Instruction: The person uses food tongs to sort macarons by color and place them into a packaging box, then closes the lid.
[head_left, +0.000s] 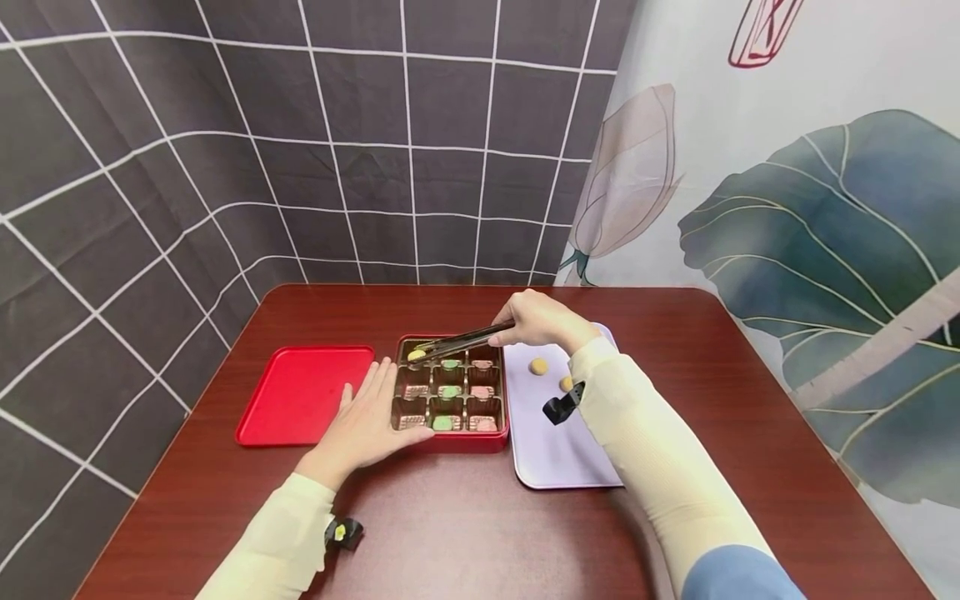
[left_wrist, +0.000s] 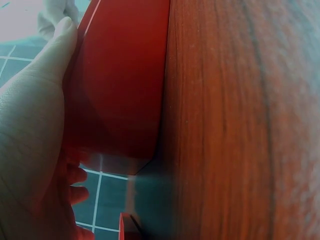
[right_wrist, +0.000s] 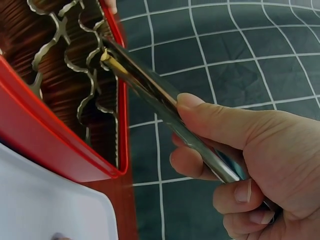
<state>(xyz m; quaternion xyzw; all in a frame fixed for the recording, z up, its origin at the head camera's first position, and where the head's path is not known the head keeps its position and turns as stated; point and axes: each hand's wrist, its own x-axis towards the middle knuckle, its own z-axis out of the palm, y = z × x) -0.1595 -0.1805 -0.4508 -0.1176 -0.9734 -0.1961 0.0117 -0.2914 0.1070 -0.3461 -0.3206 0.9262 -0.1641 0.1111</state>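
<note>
My right hand (head_left: 536,319) grips a pair of metal tongs (head_left: 468,339), thumb on one side and fingers curled round the other. The tongs' tips reach into the far left compartment of a red tin (head_left: 465,445), where a round yellow cookie (head_left: 416,355) sits at them. In the right wrist view the tongs (right_wrist: 172,120) slant down over the tin's rim. My left hand (head_left: 363,425) rests against the tin's near left corner, fingers straight along the left side and thumb along the front. Green cookies (head_left: 443,423) fill the middle column, pink cookies (head_left: 486,424) the right one.
A pale lilac tray (head_left: 558,467) stands against the tin's right side, with yellow cookies (head_left: 538,367) on it, partly under my right arm. To the left lies a red lid (head_left: 303,396). A tiled-pattern curtain (head_left: 360,167) hangs behind the brown table (head_left: 442,533).
</note>
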